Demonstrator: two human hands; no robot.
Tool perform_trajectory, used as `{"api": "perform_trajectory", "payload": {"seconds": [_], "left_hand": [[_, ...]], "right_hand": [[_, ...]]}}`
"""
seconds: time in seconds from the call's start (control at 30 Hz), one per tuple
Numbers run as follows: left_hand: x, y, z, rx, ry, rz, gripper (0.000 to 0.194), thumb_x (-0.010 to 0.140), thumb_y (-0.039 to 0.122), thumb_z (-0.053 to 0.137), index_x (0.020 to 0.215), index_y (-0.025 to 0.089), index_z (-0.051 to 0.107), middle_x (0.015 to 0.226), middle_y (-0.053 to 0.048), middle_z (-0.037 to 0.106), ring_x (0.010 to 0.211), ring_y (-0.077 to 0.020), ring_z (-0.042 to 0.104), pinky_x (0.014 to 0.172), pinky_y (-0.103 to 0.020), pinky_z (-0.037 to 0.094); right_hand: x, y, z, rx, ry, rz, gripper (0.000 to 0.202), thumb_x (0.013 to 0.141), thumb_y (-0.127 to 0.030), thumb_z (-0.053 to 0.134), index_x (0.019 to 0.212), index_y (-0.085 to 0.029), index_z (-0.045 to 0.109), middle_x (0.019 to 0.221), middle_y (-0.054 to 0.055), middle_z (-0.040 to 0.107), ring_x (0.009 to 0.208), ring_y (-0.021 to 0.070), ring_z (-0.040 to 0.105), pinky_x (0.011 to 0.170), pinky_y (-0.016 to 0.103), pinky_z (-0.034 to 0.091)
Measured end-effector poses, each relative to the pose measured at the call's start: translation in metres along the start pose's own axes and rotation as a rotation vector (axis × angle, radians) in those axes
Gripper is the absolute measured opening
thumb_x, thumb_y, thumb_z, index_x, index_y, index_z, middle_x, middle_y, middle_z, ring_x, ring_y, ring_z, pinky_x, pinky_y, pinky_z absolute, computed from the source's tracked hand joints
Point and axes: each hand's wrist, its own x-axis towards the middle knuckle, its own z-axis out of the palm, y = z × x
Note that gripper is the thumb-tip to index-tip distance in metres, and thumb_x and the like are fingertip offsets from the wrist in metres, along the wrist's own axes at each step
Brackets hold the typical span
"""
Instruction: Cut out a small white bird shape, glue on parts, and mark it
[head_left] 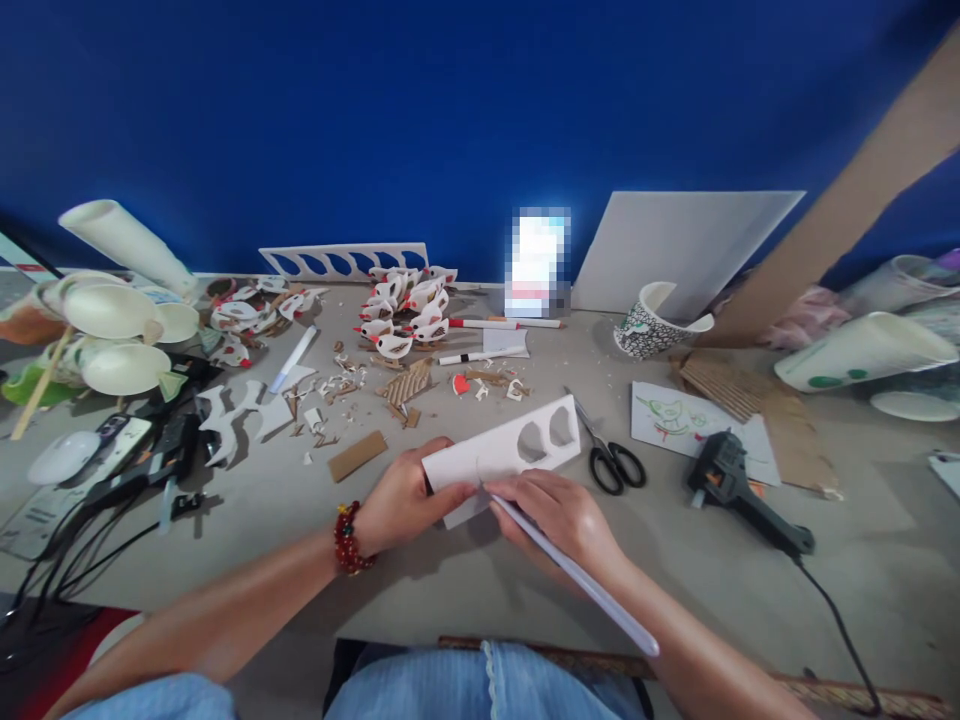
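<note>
My left hand (405, 500), with a red bead bracelet at its wrist, grips the left end of a white board strip (491, 445), thumb on the front. Two rounded cut-outs show near the strip's right end. In my right hand (559, 515) is a slim, pale pen-like tool (577, 575), its rear end slanting down to the right. The tool's tip meets the strip close to my left thumb, and the fingers hide it. Black-handled scissors (615, 468) lie just right of the strip, their blades partly behind its end.
Small white birds with red beaks (405, 305) cluster at the back, near a cut-out strip (345, 262). Scraps (330, 390) litter the left middle. A black glue gun (742, 490) and a bird drawing (667, 415) lie right. Cables and paper cups (124, 310) crowd the left.
</note>
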Motion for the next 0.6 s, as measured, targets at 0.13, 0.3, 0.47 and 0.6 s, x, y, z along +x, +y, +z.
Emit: {"api": "perform_trajectory", "payload": {"seconds": [0.13, 0.3, 0.47, 0.6], "left_hand": [[0.002, 0.0, 0.001, -0.105, -0.018, -0.076, 0.022, 0.081, 0.035, 0.062, 0.089, 0.014, 0.059, 0.072, 0.0, 0.06, 0.063, -0.013, 0.052, 0.055, -0.022, 0.043], [0.005, 0.002, -0.005, -0.337, -0.044, -0.159, 0.036, 0.08, 0.039, 0.063, 0.103, 0.011, 0.061, 0.083, -0.004, 0.065, 0.068, -0.0148, 0.057, 0.054, -0.022, 0.047], [0.006, -0.002, -0.01, -0.384, -0.061, -0.114, 0.034, 0.081, 0.037, 0.064, 0.104, 0.012, 0.065, 0.097, -0.007, 0.069, 0.087, -0.0206, 0.062, 0.076, -0.029, 0.052], [0.006, -0.003, -0.012, -0.355, -0.081, -0.124, 0.028, 0.082, 0.037, 0.063, 0.095, 0.012, 0.066, 0.085, -0.005, 0.069, 0.088, -0.0226, 0.063, 0.077, -0.03, 0.053]], "right_hand": [[-0.001, -0.002, -0.001, 0.009, 0.039, -0.012, 0.016, 0.087, -0.013, 0.052, 0.097, -0.017, 0.064, 0.078, 0.006, 0.073, 0.066, 0.0163, 0.067, 0.065, 0.026, 0.052], [-0.004, -0.005, -0.009, 0.1, 0.074, 0.038, 0.017, 0.085, -0.013, 0.055, 0.1, -0.018, 0.063, 0.076, 0.004, 0.071, 0.065, 0.0157, 0.066, 0.064, 0.026, 0.051], [-0.003, -0.004, -0.014, 0.162, 0.071, 0.123, 0.015, 0.086, -0.015, 0.056, 0.098, -0.02, 0.062, 0.076, 0.002, 0.071, 0.067, 0.015, 0.067, 0.065, 0.025, 0.052], [-0.002, -0.002, -0.01, 0.182, 0.014, 0.107, 0.016, 0.087, -0.015, 0.054, 0.099, -0.02, 0.063, 0.08, 0.003, 0.072, 0.07, 0.0151, 0.067, 0.067, 0.025, 0.053]]}}
